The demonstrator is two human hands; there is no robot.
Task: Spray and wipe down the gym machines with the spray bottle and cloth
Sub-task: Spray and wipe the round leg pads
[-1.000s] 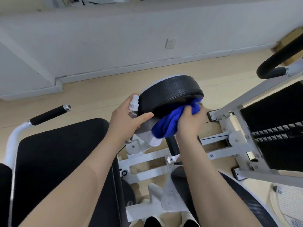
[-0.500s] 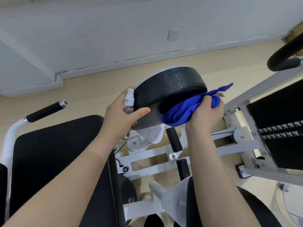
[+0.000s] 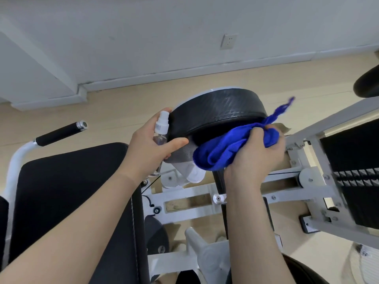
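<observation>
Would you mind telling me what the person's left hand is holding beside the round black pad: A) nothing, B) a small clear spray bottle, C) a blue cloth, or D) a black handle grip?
B: the left hand grips a small clear spray bottle with a white nozzle against the round black pad.

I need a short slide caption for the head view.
Right hand wipes the black pad with a blue cloth; left hand holds the spray bottle.

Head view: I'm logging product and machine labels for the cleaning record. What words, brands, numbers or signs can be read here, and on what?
No text can be read.
Spray bottle: small label on its white neck, too blurred to read.
Round black pad: no print visible.
Blue cloth: none.
Wall socket: no markings legible.
Sheet at bottom right: lines too blurred to read.
</observation>
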